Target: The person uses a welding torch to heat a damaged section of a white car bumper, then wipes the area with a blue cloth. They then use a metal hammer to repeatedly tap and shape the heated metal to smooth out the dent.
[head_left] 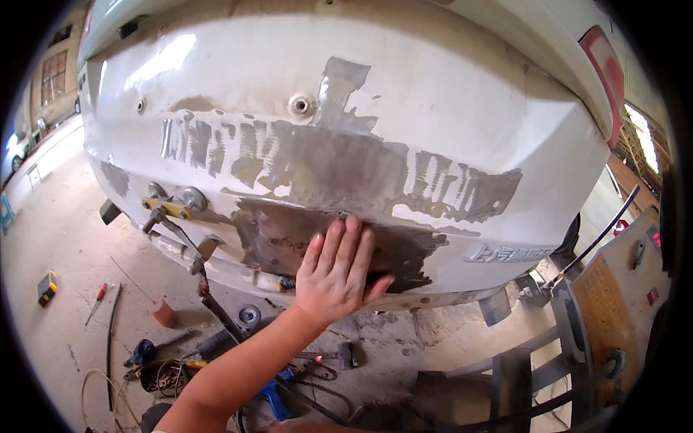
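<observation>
My left hand [336,270] lies flat against the rear panel of a white car [245,79], fingers stretched upward and slightly apart, thumb out to the right. Under the palm is a dark, bare-metal recess [278,231], partly covered by the hand. Above it, grey sanded patches [346,166] and striped marks run across the paint. Left of the hand, a metal clamp [173,209] with bolts is fixed to the panel, and a rod hangs from it. At the bottom edge shows a sliver of skin, seemingly my right hand or arm; its fingers are hidden.
Tools litter the floor at lower left: a red screwdriver [96,303], a yellow-black box [48,289], a hammer [348,355], a blue-handled tool [274,400] and loose cables. A metal-framed cart [603,303] stands at right. A brown-red cup-shaped object [164,315] lies left.
</observation>
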Demonstrator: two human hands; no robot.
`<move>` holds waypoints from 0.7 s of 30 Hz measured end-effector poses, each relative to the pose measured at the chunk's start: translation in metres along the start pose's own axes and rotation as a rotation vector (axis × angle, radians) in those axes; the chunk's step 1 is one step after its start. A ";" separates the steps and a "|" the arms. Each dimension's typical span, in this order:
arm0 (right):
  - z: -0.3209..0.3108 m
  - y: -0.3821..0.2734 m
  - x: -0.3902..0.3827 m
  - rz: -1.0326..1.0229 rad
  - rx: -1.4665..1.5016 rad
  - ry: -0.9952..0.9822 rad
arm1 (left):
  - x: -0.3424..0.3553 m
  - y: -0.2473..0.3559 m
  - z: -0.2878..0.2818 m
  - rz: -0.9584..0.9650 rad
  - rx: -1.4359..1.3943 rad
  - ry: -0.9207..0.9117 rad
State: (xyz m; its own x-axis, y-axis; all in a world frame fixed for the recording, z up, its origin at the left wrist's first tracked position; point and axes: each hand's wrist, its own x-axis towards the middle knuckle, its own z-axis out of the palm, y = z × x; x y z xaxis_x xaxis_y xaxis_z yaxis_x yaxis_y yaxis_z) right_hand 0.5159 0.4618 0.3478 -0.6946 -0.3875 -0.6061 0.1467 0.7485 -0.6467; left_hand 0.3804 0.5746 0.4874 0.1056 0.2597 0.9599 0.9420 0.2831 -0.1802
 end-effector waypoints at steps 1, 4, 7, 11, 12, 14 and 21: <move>0.002 0.001 -0.003 0.001 0.019 0.022 | -0.011 0.003 0.004 0.027 0.015 -0.006; 0.007 0.004 -0.002 -0.089 0.058 0.130 | -0.059 0.009 0.016 0.066 0.002 -0.124; 0.011 0.013 -0.001 -0.220 0.039 0.252 | -0.066 0.007 0.015 0.050 0.005 -0.143; -0.005 0.010 -0.022 -0.217 0.082 0.244 | 0.008 -0.019 -0.013 -0.283 -0.043 -0.102; -0.001 0.016 -0.015 -0.222 0.050 0.248 | 0.031 -0.027 -0.018 -0.306 -0.024 -0.030; 0.010 0.032 0.003 -0.225 -0.026 0.241 | 0.038 -0.031 -0.017 -0.342 -0.004 0.056; -0.026 0.006 -0.028 -0.262 0.116 0.212 | -0.024 -0.018 0.000 -0.365 -0.017 0.047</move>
State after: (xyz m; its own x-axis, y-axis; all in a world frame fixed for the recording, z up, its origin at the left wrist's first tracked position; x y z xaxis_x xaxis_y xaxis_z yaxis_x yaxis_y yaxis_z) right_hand 0.5174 0.4911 0.3729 -0.8479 -0.4294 -0.3111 0.0144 0.5678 -0.8230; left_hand 0.3607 0.5627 0.4673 -0.2246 0.1013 0.9692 0.9254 0.3337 0.1796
